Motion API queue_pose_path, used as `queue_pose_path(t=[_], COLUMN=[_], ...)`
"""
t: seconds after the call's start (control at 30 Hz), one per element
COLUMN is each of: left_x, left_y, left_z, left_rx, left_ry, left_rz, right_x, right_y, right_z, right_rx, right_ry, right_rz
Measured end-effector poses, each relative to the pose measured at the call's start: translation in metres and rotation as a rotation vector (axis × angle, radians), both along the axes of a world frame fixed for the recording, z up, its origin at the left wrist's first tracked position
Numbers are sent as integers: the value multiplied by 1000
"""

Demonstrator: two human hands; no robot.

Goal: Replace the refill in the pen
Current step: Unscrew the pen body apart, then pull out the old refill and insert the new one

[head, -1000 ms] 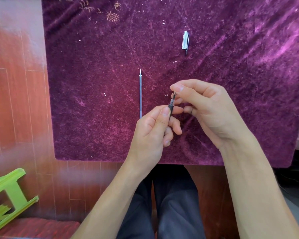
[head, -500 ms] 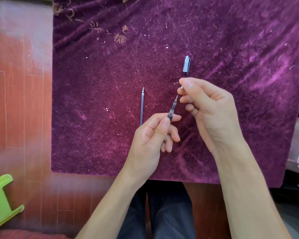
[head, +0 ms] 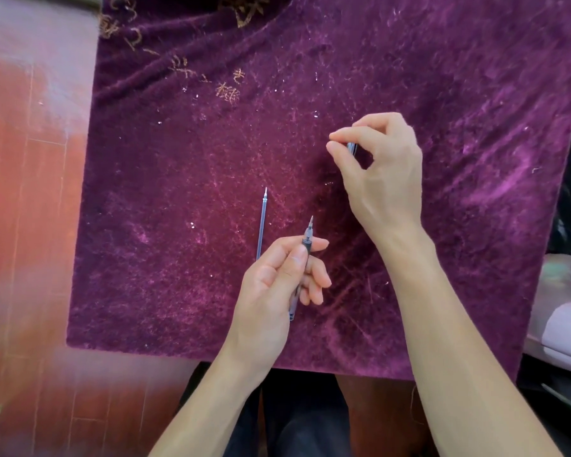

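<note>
My left hand (head: 277, 285) grips the pen (head: 305, 245) near its dark grip, tip pointing up and away from me, barrel end showing below the palm. A loose refill (head: 261, 225) lies on the purple velvet cloth (head: 178, 225) just left of that hand, its lower end hidden behind my fingers. My right hand (head: 381, 169) is farther up the cloth, thumb and forefinger pinched at the pen cap (head: 351, 147), of which only a small pale part shows between the fingers.
The cloth covers a small table with reddish wooden floor (head: 30, 225) to the left. A pale object (head: 567, 318) lies at the right edge. My dark-trousered legs (head: 297, 420) show below the table's near edge.
My right hand has left the pen tip and moved up and right to the cap on the cloth. The left hand keeps the pen. The camera has tilted, shifting the whole scene down.
</note>
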State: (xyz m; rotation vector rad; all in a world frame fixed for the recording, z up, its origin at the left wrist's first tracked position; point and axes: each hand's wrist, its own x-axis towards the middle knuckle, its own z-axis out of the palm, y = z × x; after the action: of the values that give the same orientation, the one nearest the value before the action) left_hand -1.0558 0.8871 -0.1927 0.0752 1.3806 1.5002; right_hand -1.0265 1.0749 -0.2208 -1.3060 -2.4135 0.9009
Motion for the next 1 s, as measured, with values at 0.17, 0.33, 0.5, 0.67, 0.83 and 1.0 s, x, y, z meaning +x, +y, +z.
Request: queue_pose_path(t=[0.17,0.33,0.5,0.67,0.83,1.0], left_x=[-1,-3,-4,-4,-2,2], left_y=[-4,-6,-4,-4,-3,-2], left_z=[-2,-2,0,0,0,5], left_rx=[-1,-4,-8,1,-5,-56], left_ry=[-15,-32,-49,-61,-59,-16], left_rz=[52,89,110,117,115,65], right_x=[-3,-2,-3,-2,4,26], right_y=[2,1,0,0,-4,-27], right_z=[-9,-13,-10,-6,10,45], right_rx=[83,89,65,51,37,-199], right_ry=[-12,-50,-67,-64,8,323], right_rz=[14,10,13,18,-41,-246])
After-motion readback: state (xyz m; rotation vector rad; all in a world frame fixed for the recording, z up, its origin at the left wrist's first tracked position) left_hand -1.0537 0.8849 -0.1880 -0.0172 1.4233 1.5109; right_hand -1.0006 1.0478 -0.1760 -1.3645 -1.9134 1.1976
